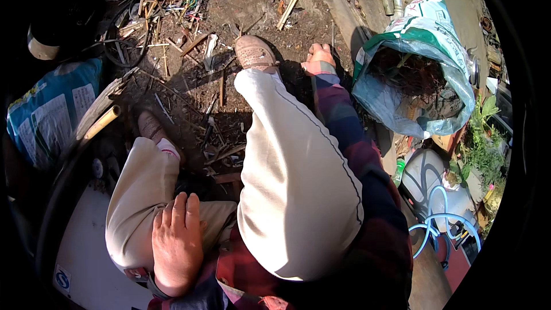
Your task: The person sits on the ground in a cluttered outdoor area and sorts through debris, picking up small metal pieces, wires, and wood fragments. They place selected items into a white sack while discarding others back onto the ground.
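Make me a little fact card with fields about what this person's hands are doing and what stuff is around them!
Place: outdoors, bare dirt ground strewn with sticks and scraps
Left hand: lies flat on the left thigh, holds nothing
Right hand: reaches down to the ground beside the right shoe; what it touches is hidden
Clothes: light trousers, plaid shirt sleeve
On the right: open white and green sack with a dark tangle inside
Lower right: blue hose
On the left: blue printed bag
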Demonstrator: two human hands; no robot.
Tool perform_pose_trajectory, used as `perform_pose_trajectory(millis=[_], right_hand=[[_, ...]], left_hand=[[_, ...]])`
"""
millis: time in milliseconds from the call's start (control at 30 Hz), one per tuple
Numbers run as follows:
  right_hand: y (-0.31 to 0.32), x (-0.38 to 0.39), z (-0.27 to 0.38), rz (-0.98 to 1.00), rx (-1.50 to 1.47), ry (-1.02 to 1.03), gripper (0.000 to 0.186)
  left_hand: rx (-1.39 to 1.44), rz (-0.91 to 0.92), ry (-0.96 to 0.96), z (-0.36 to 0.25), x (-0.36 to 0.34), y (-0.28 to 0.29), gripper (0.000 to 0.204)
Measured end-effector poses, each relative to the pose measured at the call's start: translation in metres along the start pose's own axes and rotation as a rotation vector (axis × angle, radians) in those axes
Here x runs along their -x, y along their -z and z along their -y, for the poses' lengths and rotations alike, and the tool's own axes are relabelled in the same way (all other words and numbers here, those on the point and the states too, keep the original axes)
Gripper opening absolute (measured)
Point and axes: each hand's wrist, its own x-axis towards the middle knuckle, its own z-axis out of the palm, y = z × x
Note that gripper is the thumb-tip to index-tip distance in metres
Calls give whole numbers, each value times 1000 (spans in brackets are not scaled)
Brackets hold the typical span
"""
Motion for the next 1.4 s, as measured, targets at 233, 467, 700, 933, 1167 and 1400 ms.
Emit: perform_pose_trajectory(millis=[233,467,700,933,1167,1400], right_hand=[[-35,47,-10,-349,-506,119,14],[14,33,2,-231,-1187,-352,20],[2,95,-66,-138,-820,-399,23],[-1,60,-59,-131,-730,-588,30],[13,42,-25,-33,-321,-629,43],[11,71,-35,166,109,-420,40]], left_hand=[[-6,41,82,16,-7,4,55],[1,41,107,29,-7,4,57],[-15,97,173,31,-14,7,58],[-55,94,140,26,-22,9,57],[-46,123,145,19,-28,11,57],[-42,119,137,16,-22,7,58]])
